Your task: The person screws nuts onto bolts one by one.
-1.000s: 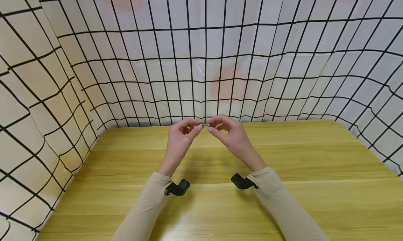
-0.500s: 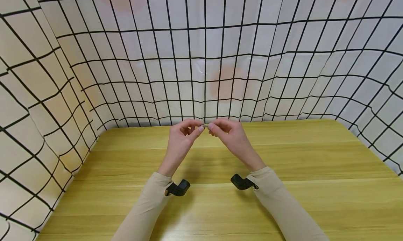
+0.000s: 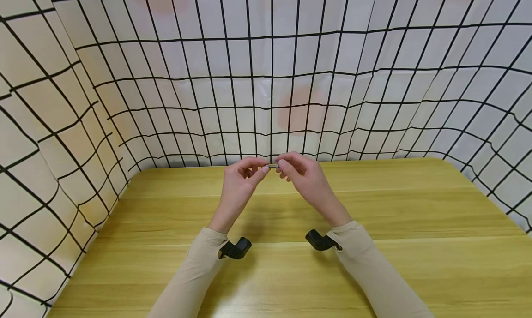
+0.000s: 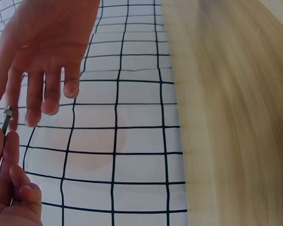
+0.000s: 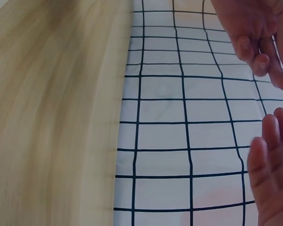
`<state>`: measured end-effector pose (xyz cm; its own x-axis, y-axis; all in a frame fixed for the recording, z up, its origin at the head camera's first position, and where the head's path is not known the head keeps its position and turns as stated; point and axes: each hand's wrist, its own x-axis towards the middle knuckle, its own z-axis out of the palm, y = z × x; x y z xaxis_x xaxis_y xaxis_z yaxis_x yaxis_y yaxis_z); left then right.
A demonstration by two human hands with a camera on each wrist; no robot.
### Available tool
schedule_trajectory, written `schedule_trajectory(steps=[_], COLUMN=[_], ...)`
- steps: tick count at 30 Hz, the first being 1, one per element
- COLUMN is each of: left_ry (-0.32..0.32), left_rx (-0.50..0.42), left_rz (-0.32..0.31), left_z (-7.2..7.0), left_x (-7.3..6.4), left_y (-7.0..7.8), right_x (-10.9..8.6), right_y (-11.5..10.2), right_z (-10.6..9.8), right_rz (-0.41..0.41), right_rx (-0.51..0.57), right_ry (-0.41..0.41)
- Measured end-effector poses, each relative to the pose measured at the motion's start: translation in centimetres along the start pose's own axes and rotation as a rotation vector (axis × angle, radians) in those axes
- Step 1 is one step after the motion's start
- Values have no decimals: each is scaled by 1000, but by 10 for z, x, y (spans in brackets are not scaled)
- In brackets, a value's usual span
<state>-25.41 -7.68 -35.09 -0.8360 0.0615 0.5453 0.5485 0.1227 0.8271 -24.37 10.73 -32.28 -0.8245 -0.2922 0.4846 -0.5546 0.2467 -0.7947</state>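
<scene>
Over the table's far edge, my left hand pinches a small metal bolt between thumb and index finger, and the bolt points toward the right hand. A nut sits near the bolt's free end in the left wrist view. My right hand has its thumb and index finger on either side of that nut. In the left wrist view its fingers are fairly straight, and the thumb looks a little apart from the nut. The right wrist view shows both hands at its right side, with the bolt hidden.
A wooden table lies beneath both forearms. White sheeting with a black grid rises behind it and along both sides. Each sleeve cuff carries a black wrist camera.
The right thumb and fingers shift back and forth around the bolt's free end; now the nut end shows beside the right thumb. The left hand stays nearly still with the bolt.
</scene>
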Motion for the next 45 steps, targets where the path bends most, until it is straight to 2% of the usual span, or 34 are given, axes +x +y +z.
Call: schedule_trajectory(steps=[10,16,20,28,33,37,41,44,45], left_ry=[15,7,6,12,0,-11,-19,-24,-23], left_rx=[-11,-17,-17,-23,-17,-19,-34,-38,-36], left_rz=[-9,-9,-7,7,6,15,7,-9,-9], left_z=[-1,-1,0,0,0,1,0,0,1], left_x=[1,1,0,1,0,0,-4,-7,-7], left_y=[0,1,0,-1,0,0,18,33,34], right_x=[0,0,0,-1,-1,1,3,3,3], right_y=[-2,-3,-2,0,1,15,34,38,37], right_z=[-2,1,2,2,1,2,2,1,1], right_rz=[-157,-190,-178,-73,-49,-31,-22,-17,-12], right_rx=[-72,-91,-92,-91,-94,-73,-37,-33,-34], right_ry=[-3,4,13,15,2,0,-1,-11,-13])
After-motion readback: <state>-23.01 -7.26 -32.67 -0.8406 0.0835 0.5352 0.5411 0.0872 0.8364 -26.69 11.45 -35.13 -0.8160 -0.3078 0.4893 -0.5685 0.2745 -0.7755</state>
